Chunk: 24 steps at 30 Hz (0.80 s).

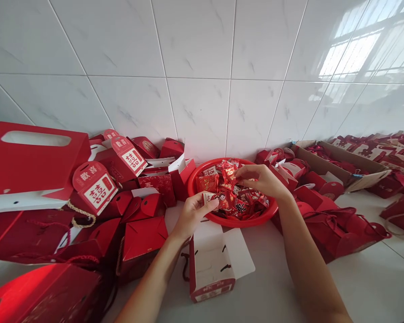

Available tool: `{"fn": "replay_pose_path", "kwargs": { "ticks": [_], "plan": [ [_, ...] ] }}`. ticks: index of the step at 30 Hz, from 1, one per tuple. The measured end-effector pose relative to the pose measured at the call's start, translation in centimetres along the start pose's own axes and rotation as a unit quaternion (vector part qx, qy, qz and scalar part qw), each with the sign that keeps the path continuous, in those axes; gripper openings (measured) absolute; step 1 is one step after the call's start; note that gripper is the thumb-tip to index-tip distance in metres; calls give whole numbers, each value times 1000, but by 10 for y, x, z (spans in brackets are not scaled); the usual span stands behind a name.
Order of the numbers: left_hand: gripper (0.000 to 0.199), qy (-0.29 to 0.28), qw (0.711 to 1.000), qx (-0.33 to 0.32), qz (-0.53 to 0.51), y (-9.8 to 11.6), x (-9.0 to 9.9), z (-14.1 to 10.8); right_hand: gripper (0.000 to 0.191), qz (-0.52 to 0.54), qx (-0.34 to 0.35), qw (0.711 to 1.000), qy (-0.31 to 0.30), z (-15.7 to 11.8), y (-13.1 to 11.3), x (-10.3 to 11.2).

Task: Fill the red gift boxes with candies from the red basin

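My left hand (195,212) pinches a wrapped candy (211,200) with a small cartoon figure on it, at the near left rim of a red plastic basket (272,211). Several shiny red candy packets (244,204) fill the basket. Over its right side, my right hand (261,179) has thumb and fingertips closed on a red candy packet (229,172). Just below the basket lies an open gift box (210,264), white inside, with its flap folded out to the right and dark cord at its side. No candy shows in it.
Red gift boxes (144,237) are piled on the left, some with cord handles. More red boxes (333,220) lie to the right, beside a cardboard carton (353,159) holding red items. A white tiled wall (198,107) rises behind the basket.
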<state>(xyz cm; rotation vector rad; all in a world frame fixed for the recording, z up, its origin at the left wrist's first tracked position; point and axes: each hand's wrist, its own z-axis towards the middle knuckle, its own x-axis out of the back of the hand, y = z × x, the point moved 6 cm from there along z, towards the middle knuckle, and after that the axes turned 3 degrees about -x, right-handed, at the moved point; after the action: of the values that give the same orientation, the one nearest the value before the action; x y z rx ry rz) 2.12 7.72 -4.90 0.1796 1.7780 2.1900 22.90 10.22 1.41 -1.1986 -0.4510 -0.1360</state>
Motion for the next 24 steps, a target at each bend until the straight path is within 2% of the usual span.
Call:
{"fn": "replay_pose_path", "kwargs": {
  "ticks": [5, 10, 15, 18, 20, 24],
  "plan": [
    [36, -3, 1000, -3, -4, -1, 0, 0, 21, 31, -20, 999, -35, -3, -1, -2],
    [33, 8, 999, 1, -42, -5, 1, 1, 10, -31, -20, 999, 19, 1, 7, 7],
    [31, 74, 988, 27, -136, -4, 4, 2, 29, -125, -7, 990, 62, 2, 10, 15],
    [32, 88, 981, 37, -170, -3, 3, 3, 36, -179, -15, 982, 63, 2, 13, 16],
    [32, 88, 980, 39, -176, -4, 3, 2, 39, -248, -30, 967, 56, 4, 17, 15],
    [31, 85, 981, 38, -172, -4, 3, 2, 37, -423, -57, 904, 18, 10, 28, 4]
  ]
}}
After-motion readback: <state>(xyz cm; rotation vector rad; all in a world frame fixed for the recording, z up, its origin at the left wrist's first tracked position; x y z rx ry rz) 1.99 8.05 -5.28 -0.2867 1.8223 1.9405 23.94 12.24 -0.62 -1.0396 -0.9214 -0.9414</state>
